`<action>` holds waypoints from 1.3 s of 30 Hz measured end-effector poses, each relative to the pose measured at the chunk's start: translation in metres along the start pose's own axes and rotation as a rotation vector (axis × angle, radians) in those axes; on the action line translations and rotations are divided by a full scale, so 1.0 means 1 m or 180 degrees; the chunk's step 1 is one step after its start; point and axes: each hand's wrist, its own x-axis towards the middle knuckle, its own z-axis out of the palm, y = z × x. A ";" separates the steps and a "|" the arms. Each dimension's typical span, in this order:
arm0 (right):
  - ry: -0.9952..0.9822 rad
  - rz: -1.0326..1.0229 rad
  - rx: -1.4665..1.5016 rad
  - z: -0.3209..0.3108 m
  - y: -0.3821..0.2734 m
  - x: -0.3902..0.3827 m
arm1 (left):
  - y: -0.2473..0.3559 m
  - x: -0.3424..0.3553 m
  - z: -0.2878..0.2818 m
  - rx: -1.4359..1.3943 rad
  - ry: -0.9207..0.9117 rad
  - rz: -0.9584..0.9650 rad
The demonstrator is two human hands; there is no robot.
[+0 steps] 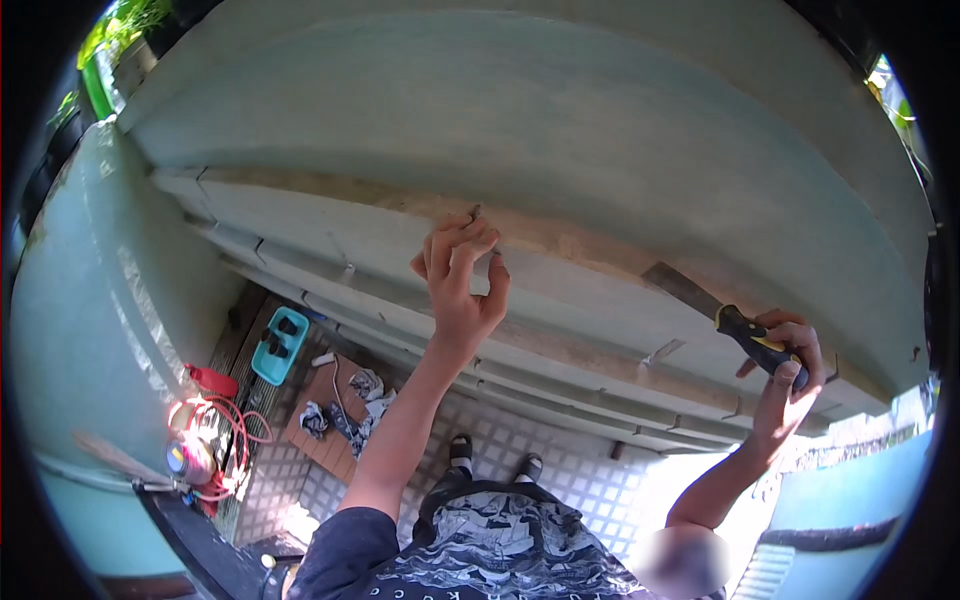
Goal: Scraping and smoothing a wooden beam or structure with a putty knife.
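My left hand (463, 268) is raised to the brown upper edge of a pale green ledge (570, 238), with its fingers curled. A small dark thing (476, 212) shows at the fingertips against this edge, too small to name. The thumb and forefinger nearly meet around another tiny piece that I cannot make out. In my right hand (790, 362) is a scraper (755, 335) with a black-and-yellow handle. Its flat grey blade points up and left, the tip at the ledge's edge.
Lower ledges (560, 345) run in steps below. On the floor at left are a turquoise basin (266, 366) with dark items, a brown slatted board (322, 402) bearing crumpled cloths (372, 400), and a coiled red hose (240, 440). My feet (528, 466) stand on patterned tiles.
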 end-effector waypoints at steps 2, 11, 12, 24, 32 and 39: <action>-0.0188 -0.0001 0.0141 -0.016 0.002 0.014 | 0.002 0.000 -0.002 0.0073 0.0002 -0.0060; -0.2458 -0.1474 -0.1957 -0.020 -0.028 0.086 | 0.002 0.000 -0.004 0.0131 0.0087 -0.0060; -0.2864 -0.1357 -0.2459 -0.017 -0.031 0.089 | 0.002 -0.001 -0.004 0.0090 0.0080 -0.0037; -0.3593 -0.1761 -0.3056 0.052 -0.035 0.108 | 0.008 -0.001 0.009 0.0281 0.0343 -0.0075; -0.4066 -0.1391 -0.3144 0.023 -0.036 0.125 | 0.000 0.000 -0.001 0.0018 0.0315 -0.0089; -0.3921 -0.1487 -0.3026 0.053 -0.038 0.124 | -0.008 0.016 -0.016 0.0040 -0.0439 -0.0060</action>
